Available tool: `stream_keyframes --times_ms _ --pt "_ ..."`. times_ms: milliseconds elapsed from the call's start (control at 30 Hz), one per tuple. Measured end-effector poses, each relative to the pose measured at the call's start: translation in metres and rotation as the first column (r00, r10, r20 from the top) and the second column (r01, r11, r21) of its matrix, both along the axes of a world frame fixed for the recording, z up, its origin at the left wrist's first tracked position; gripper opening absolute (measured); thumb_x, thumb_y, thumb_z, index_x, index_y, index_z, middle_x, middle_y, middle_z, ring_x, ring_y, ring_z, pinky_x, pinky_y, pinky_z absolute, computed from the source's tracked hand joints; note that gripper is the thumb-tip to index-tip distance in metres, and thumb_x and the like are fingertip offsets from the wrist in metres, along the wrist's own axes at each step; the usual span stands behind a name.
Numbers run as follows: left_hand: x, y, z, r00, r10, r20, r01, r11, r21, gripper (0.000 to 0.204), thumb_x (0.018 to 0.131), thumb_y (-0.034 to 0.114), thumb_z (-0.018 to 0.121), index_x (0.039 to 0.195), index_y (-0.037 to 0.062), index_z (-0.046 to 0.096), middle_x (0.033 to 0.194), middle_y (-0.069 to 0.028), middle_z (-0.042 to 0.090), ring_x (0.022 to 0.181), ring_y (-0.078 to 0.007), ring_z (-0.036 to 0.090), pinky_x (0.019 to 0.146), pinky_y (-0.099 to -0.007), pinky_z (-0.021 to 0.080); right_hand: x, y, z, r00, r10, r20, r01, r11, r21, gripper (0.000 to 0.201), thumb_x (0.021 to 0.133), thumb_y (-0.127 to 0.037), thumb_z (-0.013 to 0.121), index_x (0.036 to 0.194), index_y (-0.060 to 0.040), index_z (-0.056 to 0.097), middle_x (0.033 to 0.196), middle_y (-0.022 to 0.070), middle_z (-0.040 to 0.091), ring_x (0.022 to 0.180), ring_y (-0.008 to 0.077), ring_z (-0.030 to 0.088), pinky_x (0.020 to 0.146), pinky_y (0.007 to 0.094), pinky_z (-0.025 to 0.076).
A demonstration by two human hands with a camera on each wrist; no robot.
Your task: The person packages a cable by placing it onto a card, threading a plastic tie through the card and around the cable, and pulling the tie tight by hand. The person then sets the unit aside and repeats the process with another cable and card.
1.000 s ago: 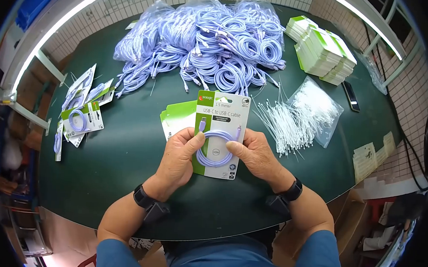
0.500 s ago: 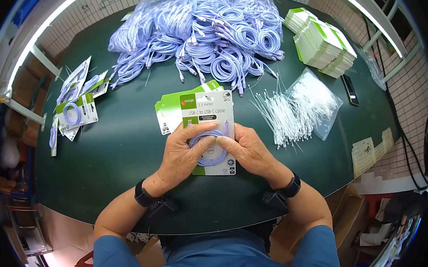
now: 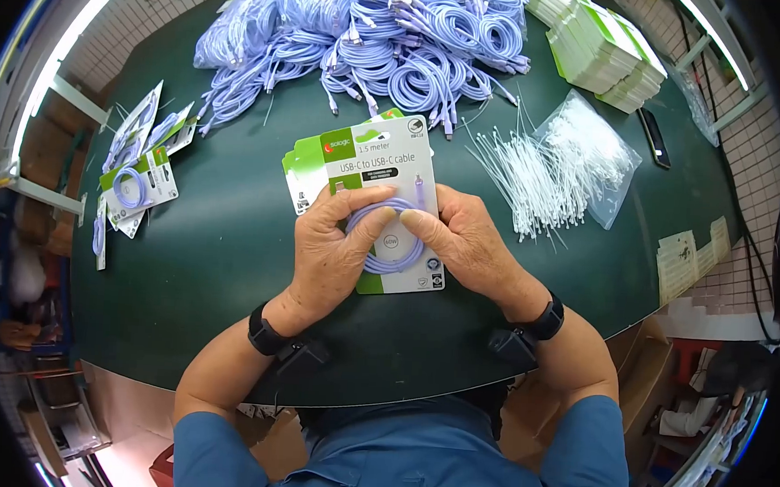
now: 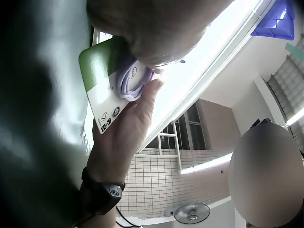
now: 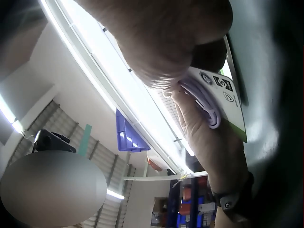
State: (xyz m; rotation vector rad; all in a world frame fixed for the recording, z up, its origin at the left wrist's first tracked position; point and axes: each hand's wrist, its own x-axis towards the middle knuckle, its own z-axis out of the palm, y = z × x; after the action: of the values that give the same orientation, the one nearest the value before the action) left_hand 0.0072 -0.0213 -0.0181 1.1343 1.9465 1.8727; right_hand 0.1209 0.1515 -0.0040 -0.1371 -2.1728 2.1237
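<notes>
A white and green USB-C cable card (image 3: 372, 159) is held upright over the table by both hands in the head view. Fixed to its front is a coiled lilac cable (image 3: 395, 267). My left hand (image 3: 326, 253) grips the card's left side, its thumb on the coil and index finger across the coil's top. From the right side, my right hand (image 3: 473, 248) grips the card, thumb pressed on the coil close to the left thumb. Both wrist views show the coil (image 4: 127, 85) between the hands. Fingers behind the card are hidden. More green and white cards (image 3: 302, 173) lie just behind it.
Bagged and loose lilac cables (image 3: 356, 48) pile up at the back. Stacked cards (image 3: 603, 52) and a black phone (image 3: 655, 139) lie back right, white cable ties (image 3: 534, 180) in front of them. Finished-looking carded cables (image 3: 142, 186) lie on the left.
Both thumbs have come together on the upper part of the coil, and the left index finger now lies across it. The head view has shifted, so the table's things appear higher.
</notes>
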Motion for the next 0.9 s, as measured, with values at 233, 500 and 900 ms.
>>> stream_keyframes --times_ms 233,500,900 --pt "0.012 0.01 -0.003 0.839 -0.146 0.524 0.006 0.966 0.259 0.047 0.096 0.013 0.077 0.137 -0.0048 0.062 0.119 -0.0108 0.07 0.104 -0.0173 0.068 0.089 -0.0315 0.057 -0.002 0.005 -0.004 0.962 -0.254 -0.095 0.238 0.959 -0.156 0.033 0.109 -0.022 0.062 0.128 0.0044 0.066 0.113 0.0081 0.075 0.099 0.0096 0.067 0.087 0.028 0.057" --pt "-0.016 -0.008 0.002 0.886 -0.152 0.438 0.196 0.979 -0.057 0.047 0.092 0.012 0.077 0.135 -0.0023 0.063 0.111 -0.007 0.075 0.091 -0.0144 0.07 0.085 -0.0303 0.057 -0.006 0.017 0.004 0.875 -0.396 -0.279 0.365 0.917 -0.16 0.036 0.104 -0.022 0.069 0.129 0.0023 0.063 0.122 0.0111 0.072 0.109 0.016 0.066 0.094 0.0338 0.055" --pt "-0.005 -0.016 0.051 0.946 -0.086 -0.312 0.083 0.996 -0.022 0.07 0.076 0.003 0.086 0.141 0.0042 0.061 0.11 -0.0114 0.077 0.089 -0.0158 0.074 0.084 -0.0309 0.059 0.018 0.006 0.056 0.919 0.073 -0.387 0.242 0.671 0.701 0.043 0.087 -0.012 0.081 0.125 0.0004 0.065 0.104 0.0114 0.072 0.097 0.0224 0.068 0.087 0.0349 0.054"
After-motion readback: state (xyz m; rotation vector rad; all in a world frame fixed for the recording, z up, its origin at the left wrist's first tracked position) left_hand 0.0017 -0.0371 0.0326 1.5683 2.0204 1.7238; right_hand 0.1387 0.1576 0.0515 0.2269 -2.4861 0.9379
